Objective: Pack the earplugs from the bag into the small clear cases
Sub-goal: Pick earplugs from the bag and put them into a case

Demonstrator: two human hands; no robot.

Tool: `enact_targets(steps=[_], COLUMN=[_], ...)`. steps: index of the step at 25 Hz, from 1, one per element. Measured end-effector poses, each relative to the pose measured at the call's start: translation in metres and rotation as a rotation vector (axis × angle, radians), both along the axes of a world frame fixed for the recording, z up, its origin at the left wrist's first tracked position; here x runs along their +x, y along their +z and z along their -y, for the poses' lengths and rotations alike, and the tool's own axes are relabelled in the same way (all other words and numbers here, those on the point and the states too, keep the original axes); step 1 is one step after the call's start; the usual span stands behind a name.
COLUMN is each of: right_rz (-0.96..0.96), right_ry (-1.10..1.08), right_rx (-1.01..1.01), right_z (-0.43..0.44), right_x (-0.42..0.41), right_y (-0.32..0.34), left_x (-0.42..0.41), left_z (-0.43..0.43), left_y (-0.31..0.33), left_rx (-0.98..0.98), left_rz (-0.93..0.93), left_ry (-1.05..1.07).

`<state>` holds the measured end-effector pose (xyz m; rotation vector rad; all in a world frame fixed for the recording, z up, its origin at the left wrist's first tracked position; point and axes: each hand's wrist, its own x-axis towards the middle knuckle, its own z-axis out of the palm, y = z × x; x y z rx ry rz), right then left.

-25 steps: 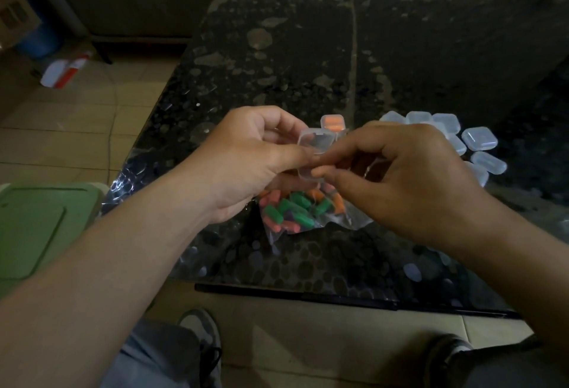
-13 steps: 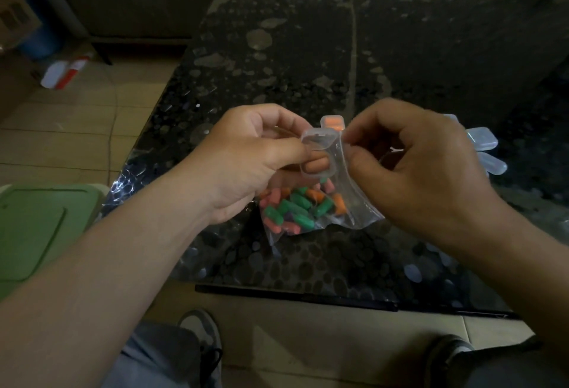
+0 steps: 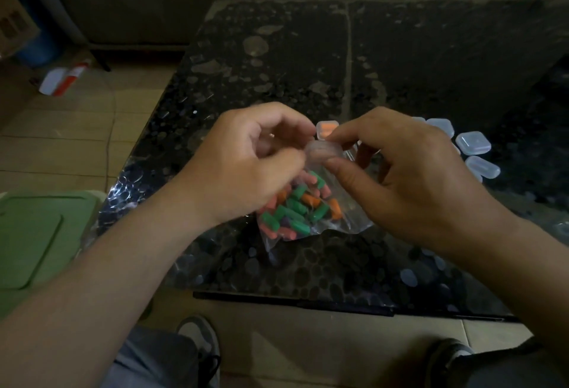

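rt hand (image 3: 409, 178) pinches clear case (image 3: 323, 151) by bag (image 3: 295, 212), left hand (image 3: 243, 163) curled, cant tell on what, slick case cd squirt out of that thin pinch

Two grips are counted: left grip (image 3: 246, 166) and right grip (image 3: 409, 178). One clear bag (image 3: 348, 223) is counted. The earplugs (image 3: 292, 215) inside it are too crowded for an exact count. One pinched case (image 3: 323, 152), one orange-filled case (image 3: 326, 127) and three fully visible empty cases (image 3: 472, 143) are counted. Further cases are partly hidden.
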<state>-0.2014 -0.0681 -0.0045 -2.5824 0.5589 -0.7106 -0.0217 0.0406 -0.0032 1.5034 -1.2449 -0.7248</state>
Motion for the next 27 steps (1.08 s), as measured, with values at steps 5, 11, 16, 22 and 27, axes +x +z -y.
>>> enact_targets(steps=[5, 11, 16, 22, 27], right_rz=[-0.011, 0.010, 0.004, 0.038, 0.082], right_ry=[0.025, 0.026, 0.037, -0.036, -0.199], right_rx=[-0.017, -0.005, 0.010, 0.000, 0.019], right_z=[0.002, 0.002, 0.002, 0.001, -0.004], right_x=[0.001, 0.002, 0.002, 0.003, 0.016], right_y=[-0.005, -0.006, -0.005, -0.006, -0.007], left_x=[0.001, 0.000, -0.003, -0.005, -0.001], left_z=[-0.002, -0.003, -0.003, -0.002, 0.001], left_y=[-0.013, -0.014, -0.010, -0.011, -0.008], left_rx=[-0.177, -0.190, -0.198, -0.141, -0.111], left_rz=[0.357, 0.344, 0.339, 0.244, 0.098], left_ry=[-0.021, 0.013, 0.011, 0.079, 0.238])
